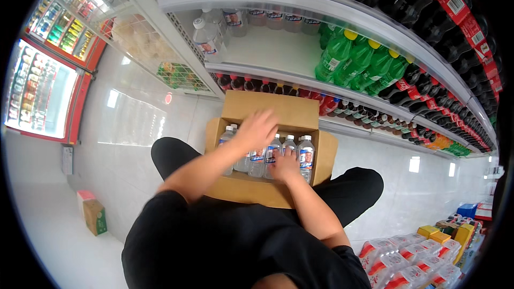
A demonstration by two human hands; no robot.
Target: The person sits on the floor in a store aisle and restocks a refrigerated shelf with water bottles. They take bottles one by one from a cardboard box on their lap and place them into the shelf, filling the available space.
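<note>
An open cardboard box (271, 110) stands before me between my knees, its flaps folded outward. Inside are several clear plastic bottles (306, 154) with white caps and blue labels, standing upright. My left hand (259, 128), blurred, is above the box's far side, over the bottles; whether it holds anything cannot be told. My right hand (286, 164) reaches in among the bottles near the box's right half, fingers spread over their upper parts; its grip is unclear. Similar clear bottles (209, 40) stand at the left end and back of the shelf ahead.
Green soda bottles (337, 56) with yellow caps stand to the right on the same white shelf (269, 48). Dark cola bottles line the shelves above and below. A wire rack (140, 40) adjoins at left, with lit drink coolers (74, 100) beyond. Wrapped packs (401, 261) sit at lower right.
</note>
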